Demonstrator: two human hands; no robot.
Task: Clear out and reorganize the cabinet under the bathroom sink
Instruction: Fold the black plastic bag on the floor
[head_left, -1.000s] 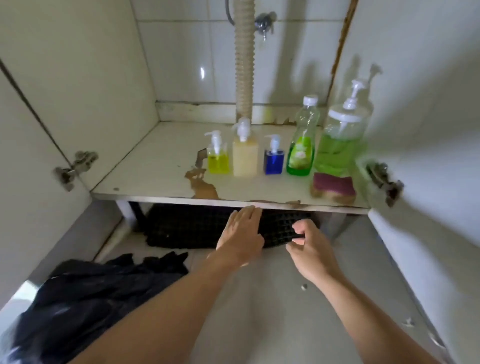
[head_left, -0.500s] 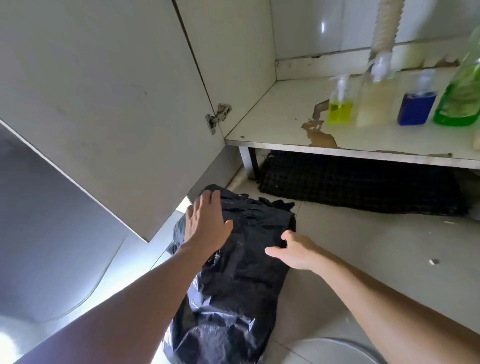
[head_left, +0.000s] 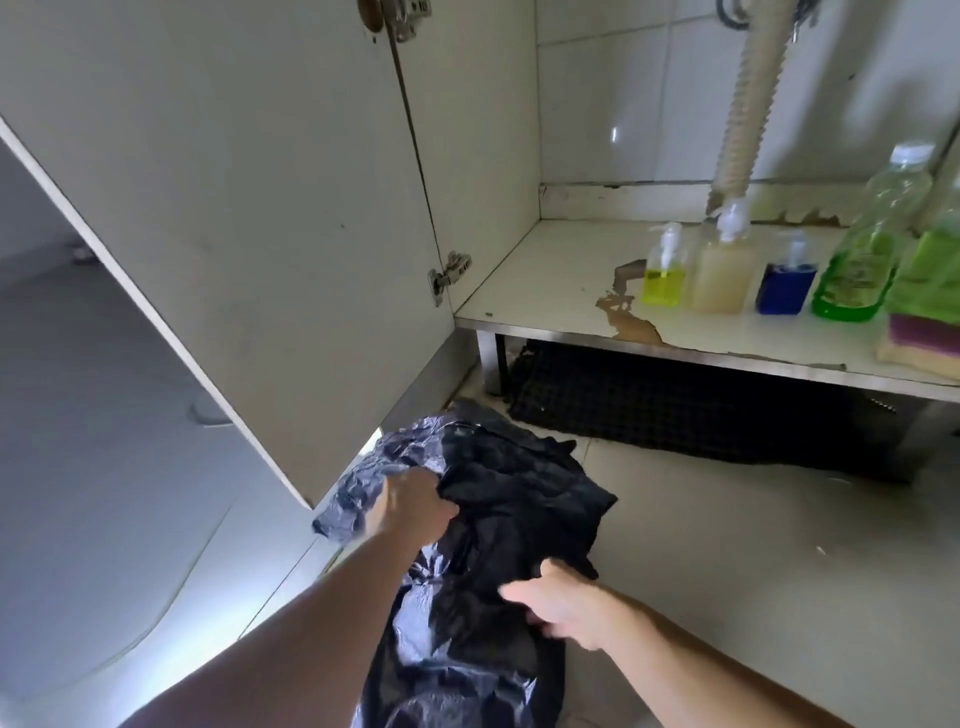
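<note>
Black bin bag (head_left: 498, 525) on the floor below the open cabinet door (head_left: 234, 208), long axis running toward me. My left hand (head_left: 415, 506) grips its far crumpled edge; right hand (head_left: 563, 605) pinches the nearer edge.

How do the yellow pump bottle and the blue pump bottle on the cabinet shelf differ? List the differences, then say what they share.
The yellow pump bottle holds clear yellow liquid; the blue pump bottle holds deep blue liquid. The yellow one stands left of the beige bottle, the blue one to its right. The yellow one appears about half full, the blue one fuller. Both are small, stand upright on the shelf, and have white pump tops.
</note>
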